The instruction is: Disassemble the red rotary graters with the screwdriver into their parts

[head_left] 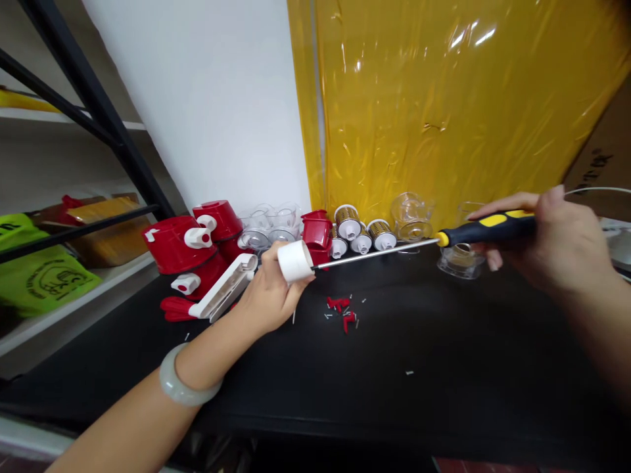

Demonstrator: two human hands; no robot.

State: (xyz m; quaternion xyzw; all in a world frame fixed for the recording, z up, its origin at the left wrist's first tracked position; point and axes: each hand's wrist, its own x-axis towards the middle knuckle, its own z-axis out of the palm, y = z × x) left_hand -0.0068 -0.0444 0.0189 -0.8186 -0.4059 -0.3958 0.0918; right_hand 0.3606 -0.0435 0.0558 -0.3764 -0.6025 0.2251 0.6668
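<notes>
My left hand [273, 295] is closed around a white plastic cylindrical part [294, 261], its round end turned to the right. In my right hand [562, 243] is a long screwdriver [493, 227] with a black and yellow handle, held level. The metal shaft reaches left until its tip meets the rim of the white part; whether it touches a screw is hidden. Beneath, on the black tabletop [444, 341], lie small red plastic pieces [338, 303] and several loose screws [357, 323]. A white handle-like part with a red end [224, 289] rests behind my left wrist.
Red housings with white knobs [180, 244] stack at the left. Clear plastic parts [271, 223], a red hopper-like part [316, 231] and metal grater drums [348, 222] line the back, before a yellow-wrapped panel [444, 98]. A black shelf frame [89, 98] stands at the left.
</notes>
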